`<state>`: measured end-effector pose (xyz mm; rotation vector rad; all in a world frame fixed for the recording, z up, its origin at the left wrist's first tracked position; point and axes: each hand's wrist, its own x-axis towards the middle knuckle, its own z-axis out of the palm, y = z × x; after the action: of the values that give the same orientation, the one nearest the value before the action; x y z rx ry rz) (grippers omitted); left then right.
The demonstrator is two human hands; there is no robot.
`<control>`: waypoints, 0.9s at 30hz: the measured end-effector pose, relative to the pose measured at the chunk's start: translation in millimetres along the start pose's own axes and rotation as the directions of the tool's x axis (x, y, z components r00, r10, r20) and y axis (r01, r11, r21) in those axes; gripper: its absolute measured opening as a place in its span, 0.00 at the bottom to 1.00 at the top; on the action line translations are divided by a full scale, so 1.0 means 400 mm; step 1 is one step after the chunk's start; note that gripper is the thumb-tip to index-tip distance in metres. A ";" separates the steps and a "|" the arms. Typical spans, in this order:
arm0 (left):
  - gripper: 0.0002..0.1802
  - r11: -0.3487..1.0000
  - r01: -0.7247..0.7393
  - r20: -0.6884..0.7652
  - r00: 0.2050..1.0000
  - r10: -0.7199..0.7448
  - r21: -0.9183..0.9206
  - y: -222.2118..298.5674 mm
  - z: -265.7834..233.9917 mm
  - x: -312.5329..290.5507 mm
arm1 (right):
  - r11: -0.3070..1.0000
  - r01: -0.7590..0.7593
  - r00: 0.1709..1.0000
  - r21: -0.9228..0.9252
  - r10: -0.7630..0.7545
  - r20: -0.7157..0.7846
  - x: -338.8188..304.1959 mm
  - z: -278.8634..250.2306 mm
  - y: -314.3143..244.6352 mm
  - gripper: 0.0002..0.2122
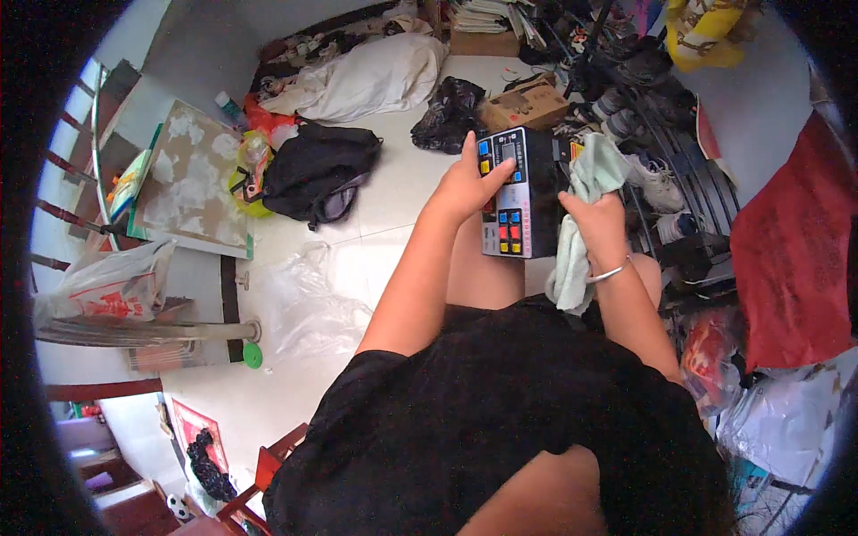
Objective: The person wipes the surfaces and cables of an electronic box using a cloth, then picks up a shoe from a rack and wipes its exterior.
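Toward the middle of the scene, gripped a black, box-shaped electronic unit [522, 198] with a pale-edged panel of blue, yellow and red buttons, using the left hand [465, 188] at its left edge, with the thumb over the panel and the other fingers mostly out of sight, probably to steady the unit from one side. Turned the buttons upward, perhaps so as to leave the black right side free. Bunched a soft, pale green cloth [601, 168] in the closed right hand [601, 223], just beside the unit, seemingly crumpled to make a thicker pad. Could not make out any certain contact between cloth and unit. Wore a silver-coloured bangle [610, 271] on the right wrist. Farther off, had a brown cardboard box [527, 101] beside a glossy black plastic bag [450, 116], with a black fabric backpack [322, 168] to the left. To the right, had white laced sneakers [660, 189] by a dark metal rack, presumably for storage. Nearer, on the left, had a crinkled clear plastic sheet [308, 308], well apart from the unit.
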<state>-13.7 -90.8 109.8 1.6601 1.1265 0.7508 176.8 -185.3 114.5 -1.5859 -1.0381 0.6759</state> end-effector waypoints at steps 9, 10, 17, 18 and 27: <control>0.59 0.998 0.011 0.003 1.000 -0.011 0.064 -0.095 0.005 0.048 | 0.961 0.207 0.965 -0.183 -0.169 0.202 -0.036 0.054 -0.013 0.23; 0.59 0.997 0.002 0.007 1.000 -0.002 0.080 -0.084 0.001 0.046 | 0.961 0.204 0.965 -0.186 -0.166 0.201 -0.035 0.043 -0.034 0.23; 0.56 0.993 0.091 -0.045 0.995 -0.087 0.076 -0.112 -0.016 0.019 | 0.781 0.476 0.879 -0.404 -0.403 0.256 0.052 0.042 -0.142 0.16; 0.56 0.994 0.083 -0.029 0.996 -0.081 0.073 -0.108 -0.008 0.024 | 0.724 0.524 0.852 -0.450 -0.446 0.274 0.058 0.055 -0.156 0.16; 0.41 0.995 0.080 0.014 0.997 -0.081 0.053 -0.170 0.008 0.042 | 0.539 0.669 0.743 -0.511 -0.472 0.475 0.008 0.170 -0.069 0.15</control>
<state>-27.1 -68.7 44.8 1.6517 1.2037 0.6607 113.4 -149.4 123.1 -1.5676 -2.0859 0.0309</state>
